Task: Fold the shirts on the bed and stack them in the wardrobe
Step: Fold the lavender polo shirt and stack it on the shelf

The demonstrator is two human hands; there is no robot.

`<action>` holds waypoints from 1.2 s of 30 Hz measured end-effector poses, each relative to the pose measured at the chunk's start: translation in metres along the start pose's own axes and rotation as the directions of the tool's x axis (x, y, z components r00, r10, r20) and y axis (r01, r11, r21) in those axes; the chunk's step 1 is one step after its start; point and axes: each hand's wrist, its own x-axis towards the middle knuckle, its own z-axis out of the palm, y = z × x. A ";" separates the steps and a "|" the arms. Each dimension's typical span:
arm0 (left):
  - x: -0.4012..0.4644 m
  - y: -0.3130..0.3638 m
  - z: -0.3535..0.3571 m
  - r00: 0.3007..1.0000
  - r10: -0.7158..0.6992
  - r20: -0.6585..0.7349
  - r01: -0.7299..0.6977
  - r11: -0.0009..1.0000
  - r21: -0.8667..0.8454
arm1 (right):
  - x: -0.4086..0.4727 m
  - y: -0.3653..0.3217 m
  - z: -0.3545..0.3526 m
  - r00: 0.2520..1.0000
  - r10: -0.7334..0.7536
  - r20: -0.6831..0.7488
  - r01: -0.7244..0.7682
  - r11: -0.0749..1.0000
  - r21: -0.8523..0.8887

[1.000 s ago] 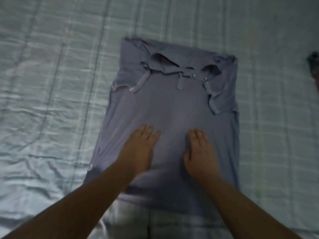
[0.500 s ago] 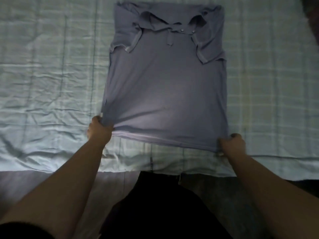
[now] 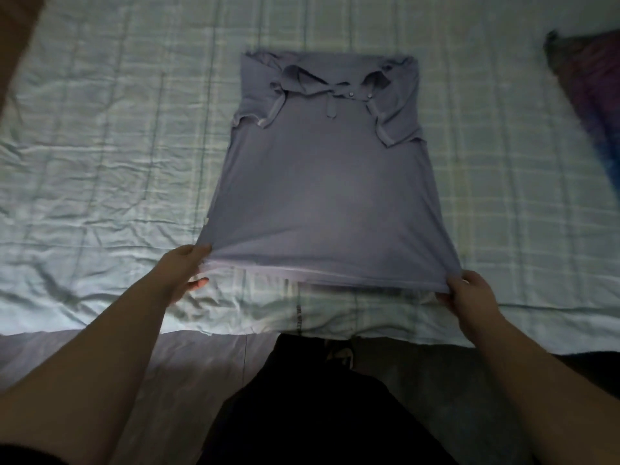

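The bed [image 3: 100,169] in front of you wears a pale, wrinkled plaid sheet in a dim room. A grey-blue polo shirt [image 3: 322,182] lies flat on it, sleeves folded in. Your left hand [image 3: 183,271] and right hand [image 3: 471,292] each pinch a hem corner. A purple garment [image 3: 593,105] lies far right.

A dim home bedroom: a bed [image 3: 100,169] under a pale checked, wrinkled sheet fills the view, its near edge at six o'clock. A grey-blue polo shirt [image 3: 322,182] lies at centre; dark purple fabric [image 3: 593,95] at two o'clock.
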 end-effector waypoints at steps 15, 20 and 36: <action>-0.099 -0.051 -0.014 0.992 -0.055 0.115 0.058 0.998 -0.025 | -0.057 -0.006 -0.072 0.984 0.174 0.041 -0.176 0.983 0.051; -0.093 -0.013 -0.017 0.992 0.022 0.122 0.004 0.977 -0.213 | -0.059 -0.053 -0.059 0.994 0.062 0.086 -0.080 0.971 0.226; 0.073 0.228 0.018 0.980 0.134 0.148 0.008 0.716 -0.698 | 0.086 -0.277 0.063 0.999 0.014 0.034 -0.033 0.770 0.637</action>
